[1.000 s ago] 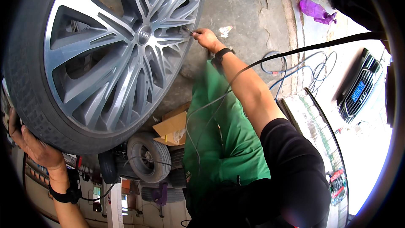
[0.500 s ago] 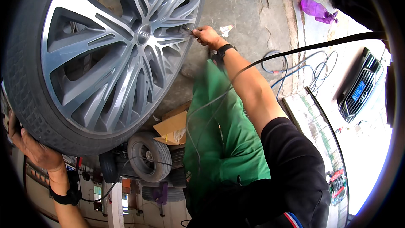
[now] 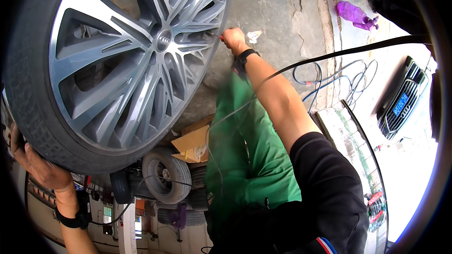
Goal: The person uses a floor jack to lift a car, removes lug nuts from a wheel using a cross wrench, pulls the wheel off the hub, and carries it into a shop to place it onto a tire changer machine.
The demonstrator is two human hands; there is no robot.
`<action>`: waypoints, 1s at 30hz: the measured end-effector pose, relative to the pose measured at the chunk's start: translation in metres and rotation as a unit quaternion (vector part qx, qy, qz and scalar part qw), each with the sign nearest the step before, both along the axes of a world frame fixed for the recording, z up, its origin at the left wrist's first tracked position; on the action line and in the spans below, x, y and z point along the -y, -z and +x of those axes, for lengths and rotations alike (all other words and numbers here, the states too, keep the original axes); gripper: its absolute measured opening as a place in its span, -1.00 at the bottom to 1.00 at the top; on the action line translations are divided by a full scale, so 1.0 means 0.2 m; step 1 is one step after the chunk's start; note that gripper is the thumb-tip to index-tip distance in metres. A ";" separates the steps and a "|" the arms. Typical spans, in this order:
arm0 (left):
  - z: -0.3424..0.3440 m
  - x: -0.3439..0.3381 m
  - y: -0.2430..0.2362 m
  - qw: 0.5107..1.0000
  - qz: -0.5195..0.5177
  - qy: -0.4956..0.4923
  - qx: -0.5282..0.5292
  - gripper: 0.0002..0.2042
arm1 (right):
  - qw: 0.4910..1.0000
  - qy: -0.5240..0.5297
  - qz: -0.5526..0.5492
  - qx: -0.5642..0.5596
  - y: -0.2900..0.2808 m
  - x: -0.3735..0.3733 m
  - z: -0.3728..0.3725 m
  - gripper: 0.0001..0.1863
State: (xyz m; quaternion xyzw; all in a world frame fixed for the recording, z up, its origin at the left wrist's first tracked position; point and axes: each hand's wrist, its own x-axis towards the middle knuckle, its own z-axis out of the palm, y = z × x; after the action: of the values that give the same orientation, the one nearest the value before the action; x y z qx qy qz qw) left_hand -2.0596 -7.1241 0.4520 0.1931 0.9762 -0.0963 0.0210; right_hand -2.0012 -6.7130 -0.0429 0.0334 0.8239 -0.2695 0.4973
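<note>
A large car wheel fills the upper left, with a silver, many-spoked alloy rim (image 3: 127, 59) inside a black tyre (image 3: 30, 70). Against the lower left of the tread, my left hand (image 3: 47, 171) grips the tyre, its far fingers partly hidden by the rubber. My right hand (image 3: 233, 39) is closed at the wheel's right edge around a slim screwdriver-like tool (image 3: 221, 38) with a red end. Its thin metal shaft points into the gap between the right-hand spokes; the tip is hard to make out there.
Below the wheel are a loose used wheel (image 3: 165, 174), stacked tyres and a cardboard box (image 3: 193, 143). A black cable (image 3: 358, 47) crosses over my right arm. A blue hose (image 3: 325, 87), a purple bottle (image 3: 353, 14), another person's legs (image 3: 400, 9) and a parked car (image 3: 405, 99) lie to the right.
My right hand has shifted slightly right and turned into a closer fist, so the tool's red end now shows. The wheel sits slightly further right; my left hand stays on the tyre.
</note>
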 end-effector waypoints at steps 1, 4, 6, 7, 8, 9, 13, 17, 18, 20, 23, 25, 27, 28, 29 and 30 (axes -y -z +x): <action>0.01 0.00 0.00 1.000 0.000 -0.002 -0.005 -0.72 | 0.992 -0.090 0.043 -0.083 -0.01 0.02 0.01 -0.69; 0.01 0.01 0.00 1.000 -0.007 0.003 -0.005 -0.70 | 0.948 0.297 -0.045 0.102 -0.04 0.04 0.01 -0.77; 0.01 0.00 0.00 1.000 0.017 -0.013 0.004 -0.69 | 0.816 0.528 -0.099 0.214 -0.07 0.05 0.00 -0.82; 0.00 -0.01 0.00 0.999 0.034 -0.026 0.009 -0.68 | 0.722 0.628 -0.123 0.263 -0.07 0.04 0.01 -0.83; 0.01 -0.02 0.01 0.997 0.059 -0.048 0.013 -0.68 | 0.698 0.645 -0.154 0.270 -0.08 0.03 0.02 -0.85; 0.01 -0.01 0.01 0.997 0.062 -0.046 0.014 -0.67 | 0.672 0.661 -0.184 0.277 -0.08 0.02 0.03 -0.86; 0.01 0.05 -0.01 1.000 0.022 0.011 0.012 -0.68 | 0.593 0.717 -0.224 0.290 -0.17 0.03 0.02 -0.88; 0.01 0.07 -0.02 1.000 0.012 0.017 0.016 -0.70 | 0.650 0.666 -0.182 0.317 -0.11 0.02 0.04 -0.86; 0.01 0.07 -0.02 1.000 0.009 0.017 0.015 -0.69 | 0.693 0.630 -0.145 0.321 -0.11 0.01 0.02 -0.86; 0.01 0.06 -0.02 1.000 0.001 0.019 0.015 -0.68 | 0.739 0.572 -0.110 0.337 -0.14 0.01 -0.01 -0.86; 0.01 0.06 -0.02 1.000 -0.005 0.025 0.014 -0.65 | 0.734 0.550 -0.147 0.370 -0.15 -0.02 -0.02 -0.85; 0.01 0.06 -0.02 1.000 -0.006 0.024 0.015 -0.64 | 0.700 0.567 -0.204 0.382 -0.14 -0.04 -0.02 -0.82; 0.01 0.07 -0.03 0.999 -0.009 0.025 0.017 -0.62 | 0.698 0.569 -0.218 0.377 -0.19 -0.05 -0.01 -0.78; 0.01 0.07 -0.03 0.999 -0.011 0.026 0.019 -0.61 | 0.696 0.570 -0.225 0.374 -0.22 -0.05 -0.01 -0.75; 0.02 0.07 -0.03 0.999 -0.015 0.026 0.019 -0.60 | 0.706 0.559 -0.218 0.377 -0.22 -0.06 -0.01 -0.74; 0.02 0.07 -0.03 0.999 -0.013 0.023 0.021 -0.60 | 0.715 0.548 -0.211 0.379 -0.22 -0.07 -0.01 -0.73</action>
State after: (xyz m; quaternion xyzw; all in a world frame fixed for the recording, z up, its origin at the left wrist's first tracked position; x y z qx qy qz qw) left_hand -2.0562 -7.1385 0.4581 0.2176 0.9695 -0.1054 0.0413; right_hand -2.0026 -6.6999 0.0015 0.4725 0.3258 -0.6262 0.5276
